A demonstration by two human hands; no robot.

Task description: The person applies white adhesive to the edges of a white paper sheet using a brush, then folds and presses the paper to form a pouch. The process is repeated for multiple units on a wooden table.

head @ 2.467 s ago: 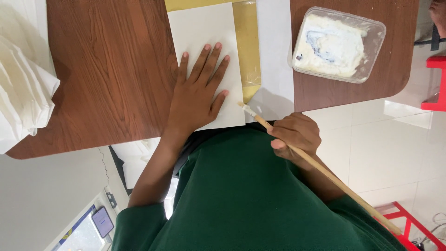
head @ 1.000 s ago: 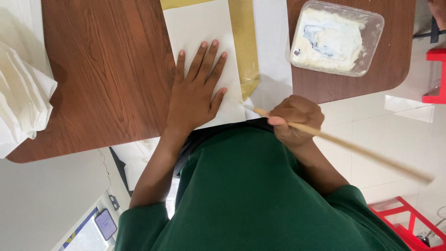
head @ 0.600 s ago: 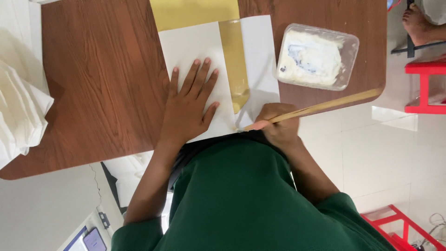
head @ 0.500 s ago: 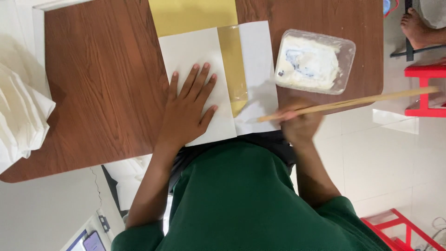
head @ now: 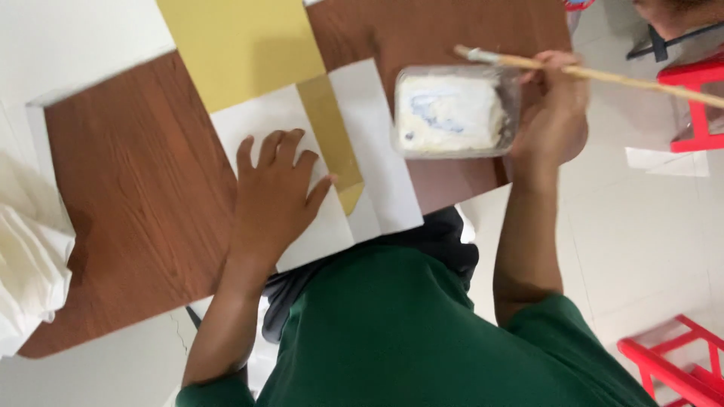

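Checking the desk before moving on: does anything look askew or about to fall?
The white sheet under the left hand lies skewed, its near corner past the table edge. The paste tub also sits close to that edge.

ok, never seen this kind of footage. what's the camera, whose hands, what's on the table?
There is no machine here: one camera sits on a person's head and looks straight down, so the green shirt at the bottom is their own. The left hand lies flat, fingers spread, on a white sheet of paper with a gold strip across it, on a brown wooden table. A larger gold sheet lies above. The right hand holds a long wooden brush, its tip over a clear plastic tub of white paste. Folded white paper sits at the left edge.
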